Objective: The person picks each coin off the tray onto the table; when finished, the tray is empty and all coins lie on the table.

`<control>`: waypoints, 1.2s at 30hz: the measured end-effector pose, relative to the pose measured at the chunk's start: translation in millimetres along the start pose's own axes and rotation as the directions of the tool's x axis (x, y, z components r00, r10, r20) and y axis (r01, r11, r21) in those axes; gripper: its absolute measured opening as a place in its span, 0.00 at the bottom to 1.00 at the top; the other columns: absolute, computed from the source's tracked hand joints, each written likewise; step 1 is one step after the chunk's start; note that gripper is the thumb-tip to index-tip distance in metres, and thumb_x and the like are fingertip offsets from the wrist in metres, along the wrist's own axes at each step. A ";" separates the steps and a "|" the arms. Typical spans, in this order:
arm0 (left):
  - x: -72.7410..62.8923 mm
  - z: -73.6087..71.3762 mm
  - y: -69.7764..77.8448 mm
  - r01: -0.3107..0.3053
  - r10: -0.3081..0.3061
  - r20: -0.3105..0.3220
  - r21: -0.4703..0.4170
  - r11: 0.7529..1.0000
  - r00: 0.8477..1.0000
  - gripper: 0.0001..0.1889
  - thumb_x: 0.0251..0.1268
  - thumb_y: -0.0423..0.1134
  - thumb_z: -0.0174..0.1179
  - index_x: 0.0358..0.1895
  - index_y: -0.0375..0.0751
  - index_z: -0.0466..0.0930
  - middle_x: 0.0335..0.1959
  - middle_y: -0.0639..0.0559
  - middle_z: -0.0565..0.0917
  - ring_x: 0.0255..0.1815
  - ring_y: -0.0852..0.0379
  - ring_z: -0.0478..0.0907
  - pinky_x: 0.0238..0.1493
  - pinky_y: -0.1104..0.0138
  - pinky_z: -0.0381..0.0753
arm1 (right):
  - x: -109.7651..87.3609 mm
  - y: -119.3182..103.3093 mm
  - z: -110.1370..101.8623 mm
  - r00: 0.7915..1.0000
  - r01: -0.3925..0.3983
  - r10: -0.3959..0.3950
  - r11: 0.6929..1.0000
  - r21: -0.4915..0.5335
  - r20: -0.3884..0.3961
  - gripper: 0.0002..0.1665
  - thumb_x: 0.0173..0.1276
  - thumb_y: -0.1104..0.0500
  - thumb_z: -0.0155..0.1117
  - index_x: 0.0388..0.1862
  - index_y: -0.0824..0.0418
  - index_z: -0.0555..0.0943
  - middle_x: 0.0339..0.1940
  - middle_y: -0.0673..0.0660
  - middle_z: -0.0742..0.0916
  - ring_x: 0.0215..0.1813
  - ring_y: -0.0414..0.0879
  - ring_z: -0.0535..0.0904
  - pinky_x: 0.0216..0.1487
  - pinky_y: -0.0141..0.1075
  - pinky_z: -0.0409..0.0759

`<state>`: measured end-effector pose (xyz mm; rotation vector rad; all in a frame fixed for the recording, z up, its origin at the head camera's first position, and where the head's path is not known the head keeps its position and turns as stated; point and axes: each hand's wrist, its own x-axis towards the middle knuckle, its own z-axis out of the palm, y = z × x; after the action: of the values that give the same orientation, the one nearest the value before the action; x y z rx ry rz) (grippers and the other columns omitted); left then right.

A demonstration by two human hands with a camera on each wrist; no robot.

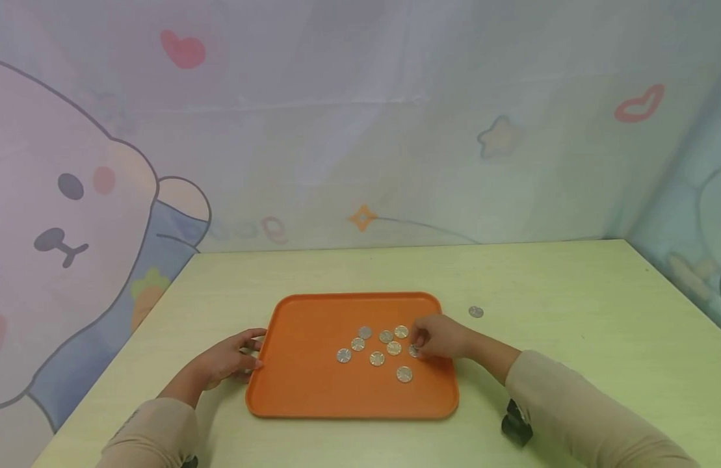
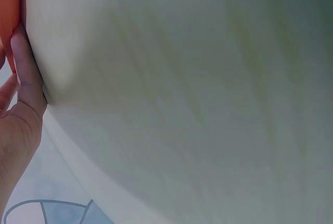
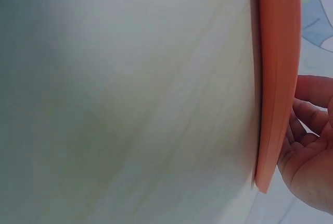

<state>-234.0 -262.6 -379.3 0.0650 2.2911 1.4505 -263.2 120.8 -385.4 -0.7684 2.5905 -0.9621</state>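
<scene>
Coins [image 1: 376, 359] lie in the tray [image 1: 301, 383]; the left hand [image 1: 231, 356], spread, probably steadies it; whether the right hand [image 1: 441, 337] pinches one, I can't tell.

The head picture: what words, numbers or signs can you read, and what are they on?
"g", perhaps: a pink letter-like shape low on the wall cloth.
Faint blue shapes beside it: too blurred to read.
Coin-like discs: marks too small to read.
Orange tray: no writing visible.

A pale yellow table [image 1: 571, 312] stands before a pastel, cartoon-printed backdrop [image 1: 360, 143].
</scene>
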 end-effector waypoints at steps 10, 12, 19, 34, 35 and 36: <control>0.8 -0.4 -0.1 -0.006 0.006 0.011 0.003 1.000 1.000 0.33 0.52 0.26 0.54 0.62 0.31 0.50 0.48 0.39 0.62 0.34 0.54 0.71 0.33 0.61 0.75 | 1.6 0.3 0.5 0.999 -0.030 0.030 0.999 -0.031 -0.013 0.09 0.48 0.69 0.63 0.27 0.60 0.74 0.23 0.50 0.74 0.28 0.42 0.68 0.28 0.32 0.69; 0.5 -0.1 -0.2 -0.008 0.008 0.012 0.005 1.000 1.000 0.33 0.52 0.26 0.54 0.62 0.31 0.50 0.48 0.39 0.62 0.34 0.54 0.71 0.33 0.61 0.75 | 1.7 -0.1 -0.2 1.000 -0.020 0.020 0.999 -0.035 -0.014 0.09 0.47 0.69 0.63 0.27 0.61 0.74 0.23 0.50 0.74 0.28 0.43 0.68 0.28 0.32 0.69; 0.8 0.5 -0.8 -0.004 0.004 0.007 0.009 1.000 1.000 0.33 0.52 0.26 0.54 0.62 0.32 0.51 0.49 0.39 0.62 0.35 0.54 0.71 0.33 0.62 0.75 | 2.4 0.4 -1.0 1.000 -0.005 0.004 0.999 -0.043 -0.007 0.09 0.47 0.69 0.63 0.27 0.61 0.75 0.24 0.50 0.75 0.29 0.43 0.68 0.29 0.32 0.69; 0.8 0.5 -0.3 -0.001 0.001 -0.008 0.009 1.000 1.000 0.32 0.52 0.25 0.54 0.62 0.32 0.52 0.49 0.39 0.63 0.35 0.54 0.71 0.34 0.62 0.75 | 2.0 -3.3 0.1 1.000 -0.025 0.026 0.998 -0.050 0.006 0.09 0.47 0.68 0.64 0.25 0.60 0.74 0.24 0.50 0.74 0.29 0.43 0.67 0.30 0.34 0.69; 0.7 0.5 -0.2 -0.003 0.003 -0.006 0.008 1.000 1.000 0.32 0.52 0.25 0.54 0.62 0.32 0.51 0.49 0.39 0.62 0.35 0.54 0.71 0.34 0.62 0.75 | 2.3 -3.2 0.4 0.999 -0.031 0.032 0.998 -0.051 0.007 0.09 0.48 0.68 0.64 0.25 0.60 0.74 0.24 0.50 0.74 0.29 0.43 0.67 0.30 0.33 0.69; 0.5 0.3 -0.2 -0.004 0.004 -0.004 0.008 1.000 1.000 0.32 0.52 0.25 0.54 0.62 0.32 0.51 0.49 0.39 0.63 0.35 0.54 0.71 0.34 0.62 0.75 | 2.5 -3.1 0.7 0.999 -0.035 0.036 0.998 -0.049 0.008 0.09 0.48 0.68 0.64 0.25 0.60 0.74 0.24 0.50 0.74 0.29 0.43 0.68 0.29 0.33 0.69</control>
<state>-234.3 -262.3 -379.7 0.0685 2.3014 1.4452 -263.7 117.1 -384.0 -0.7348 2.6204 -0.8861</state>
